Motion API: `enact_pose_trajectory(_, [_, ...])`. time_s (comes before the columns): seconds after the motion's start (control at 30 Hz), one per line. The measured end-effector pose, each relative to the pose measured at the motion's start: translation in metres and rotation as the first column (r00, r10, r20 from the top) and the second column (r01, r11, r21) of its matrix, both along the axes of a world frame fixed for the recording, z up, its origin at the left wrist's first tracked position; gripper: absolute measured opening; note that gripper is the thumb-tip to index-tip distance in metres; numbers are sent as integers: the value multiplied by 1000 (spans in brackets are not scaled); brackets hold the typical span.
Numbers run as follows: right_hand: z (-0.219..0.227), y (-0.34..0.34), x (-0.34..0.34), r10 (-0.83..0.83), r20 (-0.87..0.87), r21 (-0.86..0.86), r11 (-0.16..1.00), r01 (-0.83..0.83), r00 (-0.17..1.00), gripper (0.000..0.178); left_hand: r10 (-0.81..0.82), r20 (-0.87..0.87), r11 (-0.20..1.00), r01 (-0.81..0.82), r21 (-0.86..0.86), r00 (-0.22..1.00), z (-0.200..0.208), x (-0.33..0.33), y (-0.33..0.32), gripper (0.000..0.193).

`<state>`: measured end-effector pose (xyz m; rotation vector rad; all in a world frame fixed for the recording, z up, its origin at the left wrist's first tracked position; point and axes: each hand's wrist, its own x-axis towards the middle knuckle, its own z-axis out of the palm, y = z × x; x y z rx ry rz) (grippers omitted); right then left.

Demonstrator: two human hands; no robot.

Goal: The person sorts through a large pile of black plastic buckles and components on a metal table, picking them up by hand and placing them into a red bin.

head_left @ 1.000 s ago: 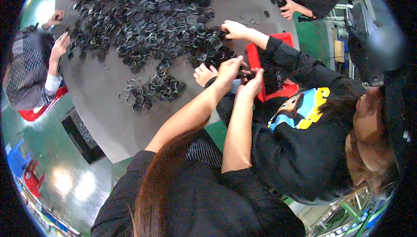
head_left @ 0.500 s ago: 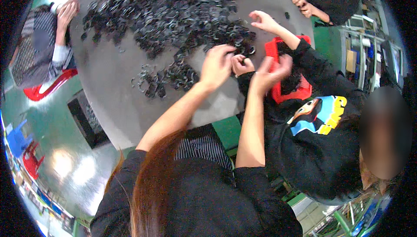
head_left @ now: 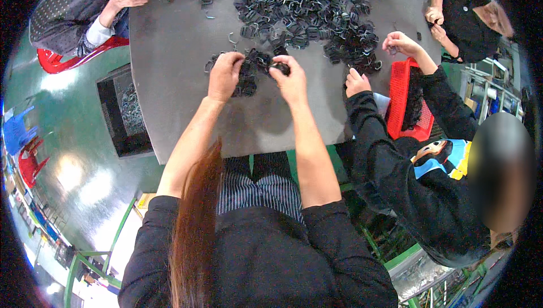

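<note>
hands (head_left: 225, 76) at black pieces (head_left: 245, 86), left grip hidden

The left hand (head_left: 226, 75) is at a small heap (head_left: 245, 86) of black parts on the grey table (head_left: 181, 70), and the right hand (head_left: 292, 79) pinches a dark piece (head_left: 281, 68) just beside it. A larger pile (head_left: 305, 8) spreads beyond. To the right, a co-worker (head_left: 390, 175) in black is next to a red basket (head_left: 397, 93) of dark parts.
</note>
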<state>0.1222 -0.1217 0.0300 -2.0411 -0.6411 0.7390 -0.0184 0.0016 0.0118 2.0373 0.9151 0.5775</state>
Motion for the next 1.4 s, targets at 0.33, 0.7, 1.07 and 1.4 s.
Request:
enact_pose_trajectory(0.33, [46, -31, 57, -166, -443, -80, 986, 146, 881, 28, -152, 11, 950, 142, 279, 988, 9, 57, 6, 23])
enact_pose_trajectory(0.7, [-8, 30, 72, 86, 371, -369, 928, 62, 924, 41, -109, -97, 920, 137, 368, 989, -6, 64, 23, 15])
enact_pose_trajectory(1.07, [43, 2, 89, 34, -868, 160, 964, 214, 495, 16, -14, -98, 725, -58, -687, 995, 56, 18, 64, 68])
enact_pose_trajectory(1.4, [11, 150, 43, 504, 252, -182, 863, -471, 826, 21, -110, -36, 532, 28, -846, 993, 51, -13, 86, 38])
